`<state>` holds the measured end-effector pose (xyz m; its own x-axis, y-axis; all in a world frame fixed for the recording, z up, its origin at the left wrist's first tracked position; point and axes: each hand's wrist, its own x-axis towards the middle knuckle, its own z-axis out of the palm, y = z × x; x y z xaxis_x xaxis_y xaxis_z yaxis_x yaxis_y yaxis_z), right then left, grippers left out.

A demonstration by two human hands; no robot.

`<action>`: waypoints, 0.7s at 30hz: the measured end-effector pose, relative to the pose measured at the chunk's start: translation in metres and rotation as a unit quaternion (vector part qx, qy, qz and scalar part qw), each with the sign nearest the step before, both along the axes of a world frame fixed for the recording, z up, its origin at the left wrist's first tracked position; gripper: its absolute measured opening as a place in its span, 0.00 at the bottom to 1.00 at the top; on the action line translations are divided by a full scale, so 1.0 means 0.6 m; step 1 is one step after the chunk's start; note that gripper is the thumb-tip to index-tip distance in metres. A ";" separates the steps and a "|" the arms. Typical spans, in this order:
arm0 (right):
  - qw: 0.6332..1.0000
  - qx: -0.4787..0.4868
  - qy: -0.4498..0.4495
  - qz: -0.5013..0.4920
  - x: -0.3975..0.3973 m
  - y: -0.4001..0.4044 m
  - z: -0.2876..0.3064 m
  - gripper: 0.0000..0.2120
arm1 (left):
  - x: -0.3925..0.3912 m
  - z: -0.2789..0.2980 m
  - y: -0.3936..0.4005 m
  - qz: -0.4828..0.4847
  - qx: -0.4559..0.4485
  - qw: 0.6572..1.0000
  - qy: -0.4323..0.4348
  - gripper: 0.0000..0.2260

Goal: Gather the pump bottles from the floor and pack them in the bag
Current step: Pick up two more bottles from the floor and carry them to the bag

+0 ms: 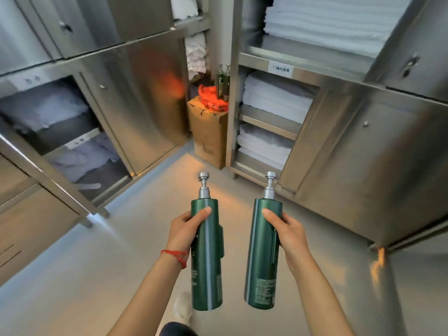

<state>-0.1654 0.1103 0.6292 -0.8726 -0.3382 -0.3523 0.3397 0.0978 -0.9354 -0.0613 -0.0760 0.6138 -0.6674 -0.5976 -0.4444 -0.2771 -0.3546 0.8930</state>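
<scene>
Green pump bottles (207,258) in both hands (185,230)

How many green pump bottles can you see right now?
4. One in the left hand, one in the right hand, and two upright on the cardboard box beside the red bag. Others may be hidden.

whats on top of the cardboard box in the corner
On the cardboard box sit a red bag and two green pump bottles. The bag's inside is hidden.

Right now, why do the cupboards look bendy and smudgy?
In the head view the wide lens bows the steel cabinets at the edges; the left side is motion-blurred; an orange glare reflects the red bag; both held bottles look sharp.
</scene>
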 end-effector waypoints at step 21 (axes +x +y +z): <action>0.998 0.010 -0.008 0.069 -0.205 -0.536 0.003 0.10 | -0.181 0.011 -0.512 0.055 -0.006 0.998 -0.001 0.09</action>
